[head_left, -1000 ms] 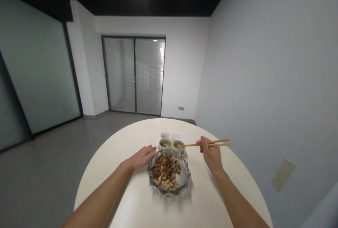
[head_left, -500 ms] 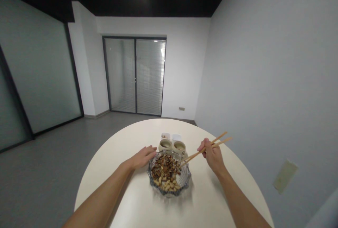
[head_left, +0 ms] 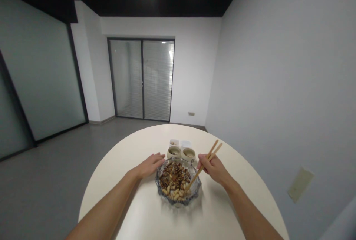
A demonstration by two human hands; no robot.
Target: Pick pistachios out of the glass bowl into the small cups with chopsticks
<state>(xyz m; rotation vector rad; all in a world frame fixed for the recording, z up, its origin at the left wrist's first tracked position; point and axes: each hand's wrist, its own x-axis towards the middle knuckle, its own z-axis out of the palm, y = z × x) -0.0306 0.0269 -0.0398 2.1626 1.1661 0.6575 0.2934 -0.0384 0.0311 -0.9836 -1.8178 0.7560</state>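
A pair of wooden chopsticks (head_left: 204, 166) is gripped in my right hand (head_left: 213, 167), over the right side of a scalloped glass bowl (head_left: 198, 187). Their tips reach down among the peanuts (head_left: 177, 194) at the bowl's near side; whether they pinch one I cannot tell. Dark brown striped seeds or nuts (head_left: 175, 174) fill the bowl's back and left. My left hand (head_left: 151, 164) rests with its fingers extended at the bowl's back-left rim, holding nothing. Just behind the bowl stand two cream cups, the left cup (head_left: 174, 152) and the right cup (head_left: 189, 154).
Behind the cups sit two small white dishes: the left dish (head_left: 174, 142) has small bits in it, and the right dish (head_left: 186, 144) stands beside it. All stand on a round cream table (head_left: 133, 210). A white wall (head_left: 278, 84) rises on the right.
My right hand has moved left, swinging the chopsticks steeper. Their tips went from the bowl's back-right part down to the peanuts at the near side. My left hand has stayed put.
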